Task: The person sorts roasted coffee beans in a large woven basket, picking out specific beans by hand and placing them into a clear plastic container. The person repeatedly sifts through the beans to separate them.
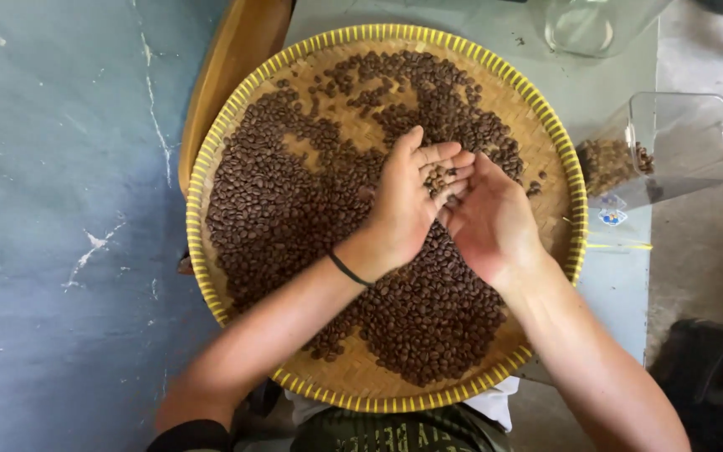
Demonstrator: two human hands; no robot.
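1. Your left hand (407,197) is cupped palm up over the middle of the round woven tray (211,159), fingers curled loosely together, cradling a small heap of roasted coffee beans (438,177)
2. A thin black band (347,269) circles your left wrist
3. Your right hand (489,219) lies just beside the left, touching it at the fingers, its palm tilted toward the left hand; its fingertips reach into the cupped beans, but you cannot tell whether they pinch one
4. The tray, with its yellow rim, rests on the pale worktop (621,289) and carries a broad layer of dark beans (269,209), thick on its left and near side, with bare weave showing along the far and right edges
5. To the right of the tray, a clear plastic container (671,142) lies tipped on its side on the worktop, some beans gathered at its lower end
6. Beyond the tray, a clear glass jar (592,25) stands at the far edge of the worktop
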